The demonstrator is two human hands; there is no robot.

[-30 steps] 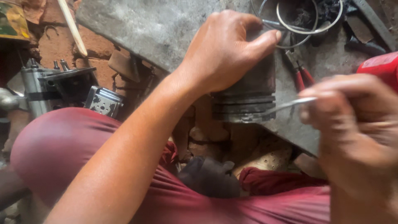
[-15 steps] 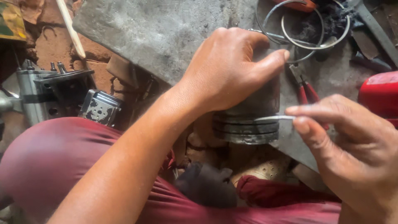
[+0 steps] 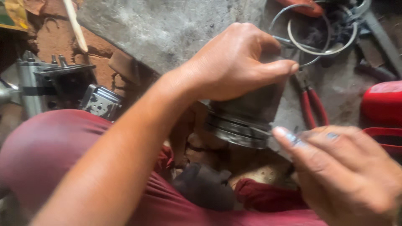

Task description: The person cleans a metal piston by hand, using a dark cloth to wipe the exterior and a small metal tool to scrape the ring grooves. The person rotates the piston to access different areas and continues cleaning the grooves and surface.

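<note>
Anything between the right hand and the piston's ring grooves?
Nothing visible. The right hand has its fingertips at the grooved end of the piston, no object between. The left hand grips the piston's upper body, clear of the grooves.

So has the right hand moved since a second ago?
Yes. The right hand dropped lower and left, away from the red container, toward the piston.
</note>
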